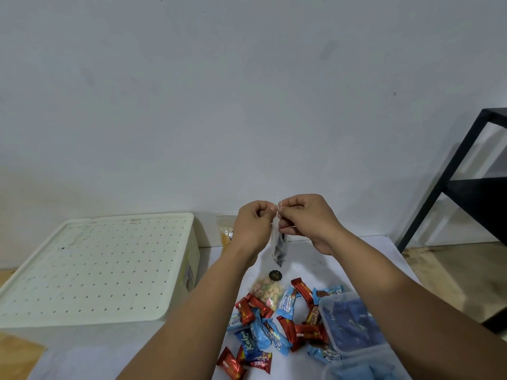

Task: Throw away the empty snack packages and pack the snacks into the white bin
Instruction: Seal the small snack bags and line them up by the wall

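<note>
White tabletop (356, 253) against a plain grey wall. Far left: white bin (93, 270), perforated lid on. Centre: left hand (253, 227) and right hand (307, 219) both pinch the top edge of a small clear packet (278, 246) with dark bits inside, held up above the table. Below it a clear bag of pastel snacks (267, 290), then scattered red and blue wrapped snacks (274, 327). Right: clear container (354, 325) holding blue packets. Far right: black shelf frame (450, 185).
</note>
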